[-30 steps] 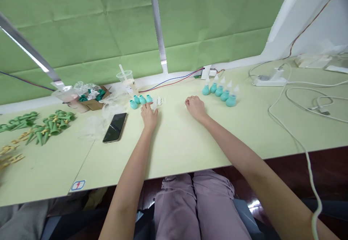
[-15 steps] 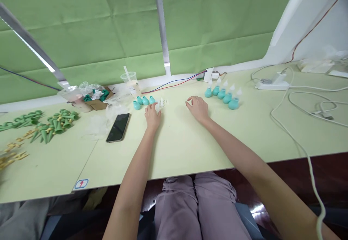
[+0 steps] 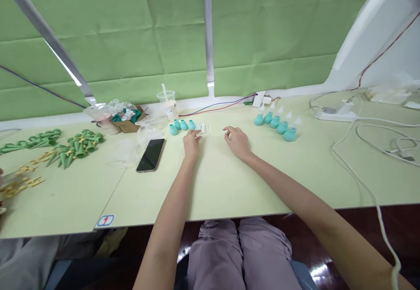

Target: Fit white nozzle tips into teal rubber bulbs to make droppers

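My left hand rests on the table with its fingers bent and thumb apart, beside several small white pointed nozzles. I cannot see anything in its grasp. Just behind it stand several turquoise bulbs with bare open necks. To the right, my right hand hovers low over the table, thumb and forefinger curved with a gap between them. Nothing shows in that gap. Beyond it, a slanting row of turquoise bulbs stands upright, each topped with a clear white nozzle.
A black phone lies left of my left arm. Behind it are a plastic bag, a drink cup and a cardboard box. Green cone-shaped parts cover the far left. White cables and a power strip lie right.
The whole view has shifted, so the scene sits slightly further right. My left hand has drawn back a little from the bare bulbs and nozzles. My right hand stays curved near the same place.
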Available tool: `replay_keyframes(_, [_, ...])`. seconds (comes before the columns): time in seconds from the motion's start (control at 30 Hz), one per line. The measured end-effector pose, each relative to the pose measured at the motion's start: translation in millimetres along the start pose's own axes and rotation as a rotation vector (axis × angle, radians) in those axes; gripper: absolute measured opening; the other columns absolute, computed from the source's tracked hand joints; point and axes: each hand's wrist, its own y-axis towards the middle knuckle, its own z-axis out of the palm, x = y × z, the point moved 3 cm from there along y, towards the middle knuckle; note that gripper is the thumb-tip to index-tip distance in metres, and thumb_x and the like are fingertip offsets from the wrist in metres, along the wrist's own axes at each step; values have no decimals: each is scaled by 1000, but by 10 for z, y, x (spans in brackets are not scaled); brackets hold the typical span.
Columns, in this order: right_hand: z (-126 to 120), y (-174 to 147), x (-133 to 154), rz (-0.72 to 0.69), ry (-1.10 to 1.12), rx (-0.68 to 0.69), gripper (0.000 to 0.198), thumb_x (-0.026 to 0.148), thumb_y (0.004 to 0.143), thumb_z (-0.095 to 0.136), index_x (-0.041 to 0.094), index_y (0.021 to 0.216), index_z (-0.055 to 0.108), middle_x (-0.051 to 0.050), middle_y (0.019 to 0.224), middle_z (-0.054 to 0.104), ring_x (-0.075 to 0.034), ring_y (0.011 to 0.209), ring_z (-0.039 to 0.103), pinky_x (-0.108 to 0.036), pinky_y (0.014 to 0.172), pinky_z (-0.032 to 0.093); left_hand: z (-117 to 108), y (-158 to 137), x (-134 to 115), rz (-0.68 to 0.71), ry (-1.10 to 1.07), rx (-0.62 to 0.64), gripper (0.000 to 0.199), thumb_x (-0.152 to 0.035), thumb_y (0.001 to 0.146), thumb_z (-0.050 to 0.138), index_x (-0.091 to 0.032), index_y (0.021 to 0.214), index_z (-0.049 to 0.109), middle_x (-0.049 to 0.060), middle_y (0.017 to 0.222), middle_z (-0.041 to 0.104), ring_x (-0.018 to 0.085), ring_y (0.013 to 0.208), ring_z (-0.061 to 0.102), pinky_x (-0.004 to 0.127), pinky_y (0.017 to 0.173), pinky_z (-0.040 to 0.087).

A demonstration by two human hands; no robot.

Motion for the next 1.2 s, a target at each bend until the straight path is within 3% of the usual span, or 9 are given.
replay_keyframes(0.1, [133, 131, 94, -40, -50, 69, 28, 15, 84, 42, 22, 105, 60, -5, 94, 65, -21, 94, 52, -31, 72, 38, 43, 10, -8, 15, -148, 25, 20, -7, 75, 58, -19, 90, 66, 5, 92, 63, 13, 70, 60, 30, 74, 47])
replay_keyframes(0.2, [294, 345, 208, -117, -151, 173, 26, 16, 84, 45, 22, 102, 62, -8, 102, 63, -23, 101, 49, -32, 74, 38, 107, 2, -16, -49, -275, 133, 19, -7, 73, 60, -17, 88, 66, 4, 89, 63, 10, 63, 59, 27, 69, 48])
replay_keyframes(0.37, [556, 619, 245, -53, -234, 258, 22, 20, 84, 49, 20, 100, 64, -9, 105, 63, -24, 104, 48, -33, 81, 37, 186, -30, -57, -82, -315, 301, 22, -2, 66, 62, -15, 82, 67, 3, 81, 64, 12, 72, 60, 26, 74, 48])
replay_keyframes(0.8, [791, 746, 142, 33, -151, 260, 13, 22, 83, 56, 20, 84, 69, -9, 97, 64, -23, 100, 48, -33, 78, 35, 171, -38, -69, -68, -271, 325, 20, -9, 67, 62, -15, 86, 66, 4, 85, 66, 11, 67, 57, 27, 71, 48])
replay_keyframes(0.97, [703, 749, 192, 19, -89, 207, 14, 19, 83, 56, 20, 79, 70, -8, 92, 66, -23, 95, 50, -34, 78, 34, 169, -37, -60, -76, -264, 323, 21, -11, 67, 63, -15, 87, 67, 4, 87, 66, 11, 66, 57, 26, 70, 47])
replay_keyframes(1.1, [413, 555, 245, -26, 104, 56, 13, 27, 83, 58, 24, 84, 71, -4, 91, 67, -21, 91, 51, -33, 76, 35, 192, -26, -58, -92, -296, 327, 20, -14, 68, 63, -16, 87, 67, 3, 84, 67, 10, 64, 56, 26, 69, 46])
replay_keyframes(1.2, [212, 313, 229, -34, 231, 26, 13, 30, 83, 59, 28, 83, 72, -2, 87, 67, -19, 83, 52, -31, 73, 37, 202, -28, -86, -94, -314, 342, 19, -16, 67, 64, -16, 86, 68, 3, 83, 67, 10, 62, 55, 25, 68, 46])
